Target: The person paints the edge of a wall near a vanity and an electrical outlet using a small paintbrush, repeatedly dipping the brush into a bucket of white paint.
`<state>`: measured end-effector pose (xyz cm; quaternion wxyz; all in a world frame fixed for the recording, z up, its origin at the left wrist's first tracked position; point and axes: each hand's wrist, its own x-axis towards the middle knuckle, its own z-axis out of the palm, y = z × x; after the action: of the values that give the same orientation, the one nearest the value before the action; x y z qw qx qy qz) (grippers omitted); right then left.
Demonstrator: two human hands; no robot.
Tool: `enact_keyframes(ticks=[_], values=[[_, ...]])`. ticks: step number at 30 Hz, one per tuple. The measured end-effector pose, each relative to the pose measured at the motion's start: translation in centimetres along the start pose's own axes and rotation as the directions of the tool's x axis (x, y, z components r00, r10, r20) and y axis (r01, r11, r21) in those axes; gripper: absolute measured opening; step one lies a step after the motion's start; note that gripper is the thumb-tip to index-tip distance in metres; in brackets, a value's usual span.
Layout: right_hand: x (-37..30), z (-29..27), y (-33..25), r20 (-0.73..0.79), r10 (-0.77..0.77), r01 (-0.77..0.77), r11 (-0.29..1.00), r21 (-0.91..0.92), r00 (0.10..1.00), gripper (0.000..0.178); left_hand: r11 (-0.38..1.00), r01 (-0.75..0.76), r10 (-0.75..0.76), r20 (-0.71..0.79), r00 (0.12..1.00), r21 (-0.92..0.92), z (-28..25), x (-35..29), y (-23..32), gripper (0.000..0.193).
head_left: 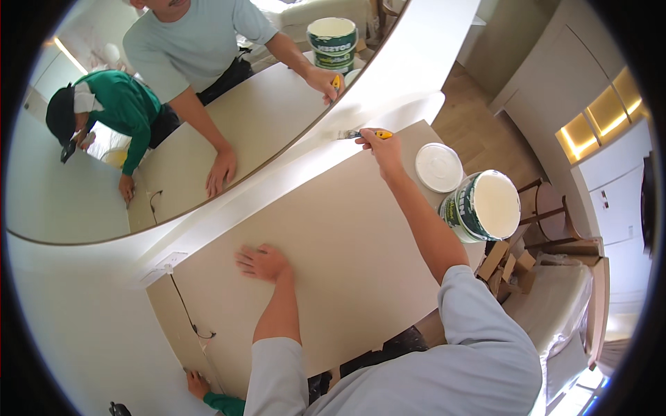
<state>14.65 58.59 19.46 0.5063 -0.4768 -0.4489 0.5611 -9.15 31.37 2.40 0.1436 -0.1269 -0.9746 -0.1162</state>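
Note:
My right hand [383, 151] is closed around a paintbrush [383, 134] with a yellow and black handle. Its pale bristles point left and lie against the white wall strip [305, 165] below a large curved mirror [62, 204]. Palm down with the fingers spread, my left hand [263, 263] rests on a wide beige tabletop [340, 256]. To the right of my right forearm stands a green and white paint bucket [461, 211], full of off-white paint at its open top. A round white lid [439, 168] lies beside it on the tabletop.
At the lower left, another person's hand [198, 383] with a green sleeve [223, 404] is by the tabletop's edge. A black cable [182, 301] hangs from a white wall socket [168, 263]. Cardboard pieces [510, 267], a chair [555, 215] and plastic-wrapped furniture [555, 298] stand at right.

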Motion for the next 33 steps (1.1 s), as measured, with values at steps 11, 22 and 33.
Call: enact_keyframes(ticks=[11,22,33], values=[[4.2,-8.8,-4.4,-0.303,-0.281,0.227,0.953,-0.202,0.911,0.024,1.000,-0.021,0.022,0.100,0.995,-0.005,-1.6,-0.3,0.3,0.058],[4.2,-4.9,-1.9,-0.050,-0.142,0.128,0.969,-0.212,0.989,0.026,0.999,-0.018,0.016,0.064,0.998,0.028,-0.6,0.2,0.5,0.058],[-8.9,7.9,-0.3,0.397,0.155,-0.164,0.986,-0.011,0.905,0.027,0.992,0.060,-0.049,0.102,0.994,-0.107,-1.5,0.4,0.1,0.063]])
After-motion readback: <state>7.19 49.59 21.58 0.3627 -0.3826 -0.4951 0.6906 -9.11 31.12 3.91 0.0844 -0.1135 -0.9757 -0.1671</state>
